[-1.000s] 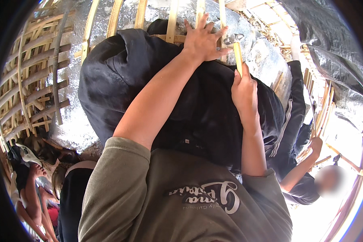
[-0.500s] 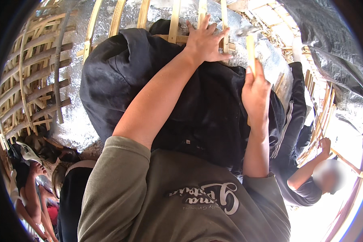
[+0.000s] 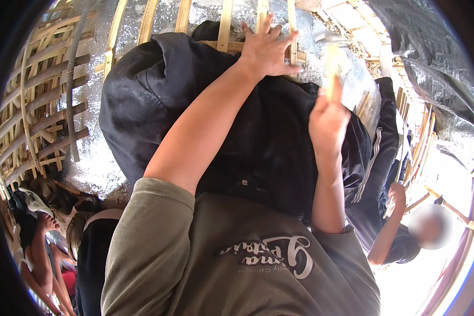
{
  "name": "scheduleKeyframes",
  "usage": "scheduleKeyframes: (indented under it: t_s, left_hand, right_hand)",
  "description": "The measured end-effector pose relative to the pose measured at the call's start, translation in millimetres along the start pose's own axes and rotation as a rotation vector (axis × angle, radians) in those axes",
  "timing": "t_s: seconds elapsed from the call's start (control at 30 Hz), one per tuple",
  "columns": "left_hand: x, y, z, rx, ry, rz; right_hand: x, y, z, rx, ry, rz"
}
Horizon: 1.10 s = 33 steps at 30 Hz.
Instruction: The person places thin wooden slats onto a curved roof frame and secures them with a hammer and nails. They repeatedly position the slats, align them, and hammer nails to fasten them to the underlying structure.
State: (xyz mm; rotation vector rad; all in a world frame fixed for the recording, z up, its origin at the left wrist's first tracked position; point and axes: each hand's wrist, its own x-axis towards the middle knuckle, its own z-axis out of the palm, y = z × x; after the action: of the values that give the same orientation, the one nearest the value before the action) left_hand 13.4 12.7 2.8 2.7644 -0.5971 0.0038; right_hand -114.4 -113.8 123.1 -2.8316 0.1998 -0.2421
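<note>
Hammer with pale yellow handle, blurry grey head

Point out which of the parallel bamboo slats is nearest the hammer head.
The rightmost bamboo slat in the row at the left hand: no other lies between it and the hammer head; the other slats lie farther left.

You are wearing a white-printed olive-grey shirt and a black lower garment, while your hammer is showing a yellow handle and a grey head. Yellowish slats are standing out against a silvery sheet, tan and brown lattice is forming a crisscross, and a co-worker's black trousers are carrying white stripes.
</note>
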Motion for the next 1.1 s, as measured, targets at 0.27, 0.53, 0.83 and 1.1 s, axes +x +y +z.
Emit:
scheduleKeyframes:
  t_s: [0.27, 0.53, 0.83, 1.1]
  left_hand:
    - [3, -1, -3, -0.008, 0.006, -0.001]
    - [-7, 0, 5, -0.028, 0.036, -0.001]
    - [-2, 6, -8, -0.015, -0.083, -0.023]
    - [3, 2, -11, -0.024, -0.098, -0.025]
  right_hand:
    - [5, -2, -2, 0.155, 0.134, -0.099]
    - [4, 2, -1, 0.021, -0.092, -0.090]
    - [2, 31, 29, 0.012, -0.134, 0.046]
    - [0, 30, 17, 0.097, -0.078, 0.027]
